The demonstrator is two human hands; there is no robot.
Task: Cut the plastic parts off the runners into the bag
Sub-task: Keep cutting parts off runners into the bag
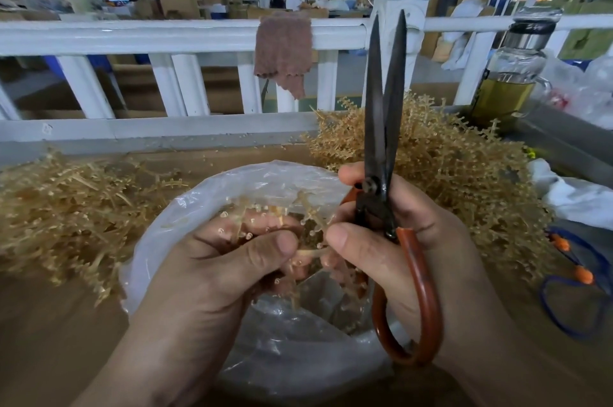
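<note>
My left hand grips a bunch of tan plastic runners with small clear parts, held over the mouth of a clear plastic bag. My right hand holds large scissors by their red-brown handles, the dark blades pointing straight up and slightly apart. Its thumb and fingertips also touch the runner stem beside my left thumb. The bag's bottom lies under both hands.
Heaps of tan runners lie on the brown table at left and at right. A white railing with a brown cloth runs behind. A glass bottle, white bags and blue cord sit right.
</note>
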